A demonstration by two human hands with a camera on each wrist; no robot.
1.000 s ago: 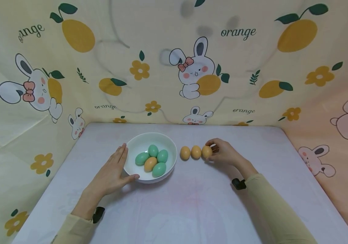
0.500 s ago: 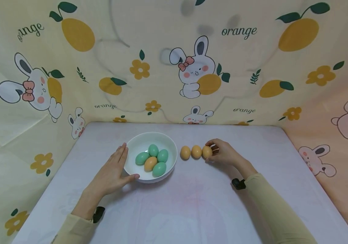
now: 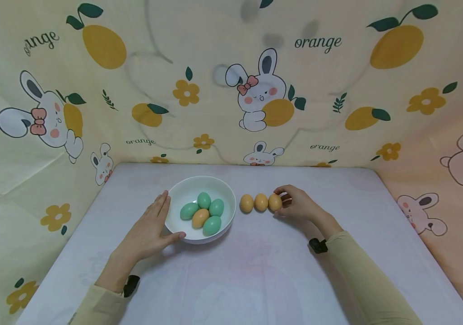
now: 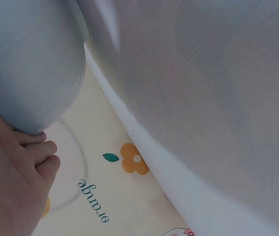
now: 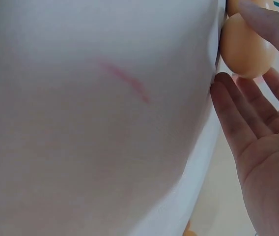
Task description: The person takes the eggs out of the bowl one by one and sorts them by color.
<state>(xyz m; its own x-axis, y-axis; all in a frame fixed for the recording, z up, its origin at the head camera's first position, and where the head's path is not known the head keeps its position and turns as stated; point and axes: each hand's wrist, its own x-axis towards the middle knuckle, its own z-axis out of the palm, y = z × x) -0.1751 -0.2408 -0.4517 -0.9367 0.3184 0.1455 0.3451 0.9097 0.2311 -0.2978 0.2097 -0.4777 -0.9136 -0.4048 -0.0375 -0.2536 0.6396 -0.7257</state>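
Observation:
A white bowl (image 3: 191,183) stands left of centre on the table, holding several green eggs (image 3: 188,211) and one orange egg (image 3: 200,218). My left hand (image 3: 152,228) rests against its left side with straight fingers, thumb at the front rim. In the left wrist view the left hand (image 4: 14,172) lies along the bowl's outer wall (image 4: 31,59). Right of the bowl, three orange eggs stand in a row. My right hand (image 3: 298,203) holds the rightmost orange egg (image 3: 275,202) between thumb and fingers. The right wrist view shows the thumb over that egg (image 5: 247,46).
The left orange egg (image 3: 246,203) stands close to the bowl, with the middle orange egg (image 3: 261,202) beside it. A white cloth covers the table (image 3: 231,280). Behind and at both sides hangs a printed curtain (image 3: 215,45) with rabbits and oranges.

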